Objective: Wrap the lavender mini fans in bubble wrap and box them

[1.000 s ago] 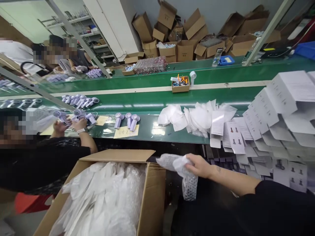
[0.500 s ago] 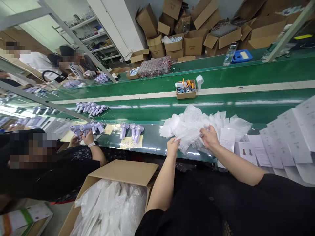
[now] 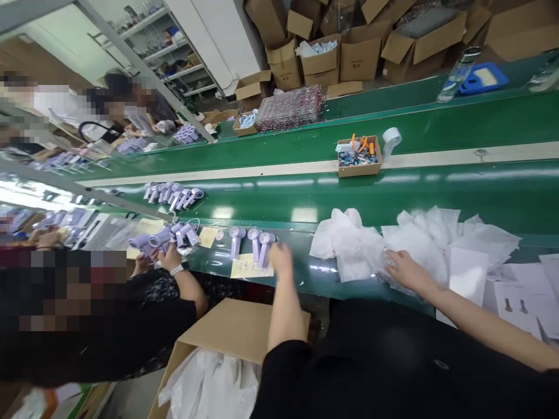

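Now that your left hand has left the bubble bags for the purple fans, its grip is unclear; your right hand stays flat on the bags.

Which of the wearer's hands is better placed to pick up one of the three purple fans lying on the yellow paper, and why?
Left. The left hand hovers right beside the purple fans, while the right hand rests on the bubble bags, farther off.

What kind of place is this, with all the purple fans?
Probably a factory packing line: a long green conveyor belt, small purple fans lined up on it, piles of bubble bags and stacked cardboard boxes behind.
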The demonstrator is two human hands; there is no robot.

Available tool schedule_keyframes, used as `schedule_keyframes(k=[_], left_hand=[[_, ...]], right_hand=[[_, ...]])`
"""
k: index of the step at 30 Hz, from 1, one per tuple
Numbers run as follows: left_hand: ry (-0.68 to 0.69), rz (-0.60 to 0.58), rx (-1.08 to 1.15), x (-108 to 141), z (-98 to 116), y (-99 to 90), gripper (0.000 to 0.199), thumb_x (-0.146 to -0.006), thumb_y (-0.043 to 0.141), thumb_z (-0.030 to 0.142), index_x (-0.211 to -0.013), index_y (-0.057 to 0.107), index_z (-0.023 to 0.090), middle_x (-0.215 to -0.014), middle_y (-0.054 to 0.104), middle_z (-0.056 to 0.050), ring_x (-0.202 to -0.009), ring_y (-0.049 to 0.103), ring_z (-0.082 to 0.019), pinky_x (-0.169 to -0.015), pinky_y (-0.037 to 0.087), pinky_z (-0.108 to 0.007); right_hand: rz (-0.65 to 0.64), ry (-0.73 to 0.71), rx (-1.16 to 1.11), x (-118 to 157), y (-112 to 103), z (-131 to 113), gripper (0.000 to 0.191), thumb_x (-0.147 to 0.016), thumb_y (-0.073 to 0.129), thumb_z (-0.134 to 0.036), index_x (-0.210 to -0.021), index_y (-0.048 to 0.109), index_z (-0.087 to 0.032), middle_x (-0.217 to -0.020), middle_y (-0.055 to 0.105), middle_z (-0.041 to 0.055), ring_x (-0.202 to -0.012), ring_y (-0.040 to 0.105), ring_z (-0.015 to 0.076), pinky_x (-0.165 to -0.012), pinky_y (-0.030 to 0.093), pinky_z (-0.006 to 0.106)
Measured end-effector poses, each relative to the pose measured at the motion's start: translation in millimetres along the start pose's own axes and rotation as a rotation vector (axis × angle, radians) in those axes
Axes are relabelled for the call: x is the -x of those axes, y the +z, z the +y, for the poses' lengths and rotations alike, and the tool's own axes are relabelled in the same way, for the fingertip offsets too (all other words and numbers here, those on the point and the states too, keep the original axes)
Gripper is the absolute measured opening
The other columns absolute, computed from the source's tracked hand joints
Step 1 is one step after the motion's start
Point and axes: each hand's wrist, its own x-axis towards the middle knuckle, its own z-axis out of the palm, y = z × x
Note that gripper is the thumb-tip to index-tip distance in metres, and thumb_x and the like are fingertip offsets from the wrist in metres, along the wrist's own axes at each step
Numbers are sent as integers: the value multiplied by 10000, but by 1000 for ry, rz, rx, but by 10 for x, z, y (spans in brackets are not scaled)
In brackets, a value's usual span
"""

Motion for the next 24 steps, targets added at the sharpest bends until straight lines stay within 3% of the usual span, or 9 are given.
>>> schedule_keyframes(k=[3,7,10,12,15,17,20,22,24], left_hand=[[-125,137,-151,-256,-251,-306,230,-808,560,353,-825,604,128,-994,598,-202,-1118,480,-371,-882,368,-515],[-227,284,-320,-350,-428,-368,228,-678,639,332,-635,468,188,-923,574,-194,-1178,384,-440,-885,327,-554],[-300,316,-345,-392,-439,-363,292,-629,655,291,-598,378,205,-861,544,-148,-1137,396,-447,-859,339,-558],[-329,294,-318,-399,-374,-338,303,-614,668,281,-587,377,202,-802,530,-113,-1073,452,-421,-832,361,-534],[-338,208,-224,-224,-119,-133,280,-635,675,362,-618,466,177,-688,531,-51,-863,568,-295,-735,433,-413],[-340,92,-36,77,141,156,307,-669,642,446,-677,524,163,-629,541,-11,-677,576,-191,-631,452,-311],[-346,-291,573,681,481,688,377,-654,671,487,-776,571,145,-657,573,-6,-601,556,-134,-592,447,-256],[-245,-482,601,1012,534,970,389,-760,571,516,-877,575,144,-725,585,-24,-591,556,-122,-580,448,-251],[-66,-562,366,1187,415,1138,354,-866,426,478,-939,555,157,-796,581,-41,-644,574,-131,-625,468,-274]], right_hand=[[-61,13,133,7,98,2,374,-846,461,-297,-1177,558,-154,-1108,488,165,-962,554,277,-849,427,392],[134,-34,158,87,8,-47,390,-802,540,-293,-1139,572,-100,-1151,465,213,-1095,456,343,-913,392,446],[305,-138,-22,210,-215,-170,379,-820,523,-327,-1115,558,-91,-1118,492,204,-1058,478,317,-906,406,438],[286,-177,-262,291,-369,-289,303,-853,486,-367,-1029,573,-138,-973,555,134,-900,546,245,-806,458,375],[56,-13,-738,334,-484,-519,265,-846,512,-434,-866,568,-175,-748,567,40,-650,550,156,-627,474,294],[-153,147,-1093,295,-452,-696,265,-807,584,-432,-872,561,-176,-804,602,42,-679,585,148,-638,493,285],[-436,230,-1524,192,-310,-894,315,-763,662,-387,-977,560,-179,-986,628,77,-835,629,171,-738,525,328],[-410,228,-1651,149,-242,-897,299,-738,699,-323,-963,567,-176,-928,646,64,-809,637,163,-733,535,321],[-235,246,-1689,161,-256,-769,263,-719,715,-240,-929,568,-179,-842,651,37,-743,636,144,-696,543,289]])
